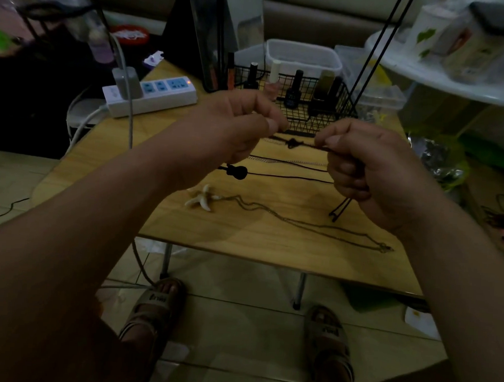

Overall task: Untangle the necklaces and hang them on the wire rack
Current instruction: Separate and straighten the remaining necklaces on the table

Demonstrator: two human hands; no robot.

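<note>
Forearms (103, 212) bare down to the left hand (233, 131) and right hand (363, 167); beige strapped sandals (154, 301) with dark lettering.

The surface (242, 248) is pale wood-grain, smooth (slight sheen); wire basket (315, 124) matt black metal; power strip (174, 97) glossy white plastic; cord necklace (292, 142) matt black.

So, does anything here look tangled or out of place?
Yes: the dark cord stretched between the left hand and right hand has a knot bunched midway, where a necklace cord should run smooth.
</note>
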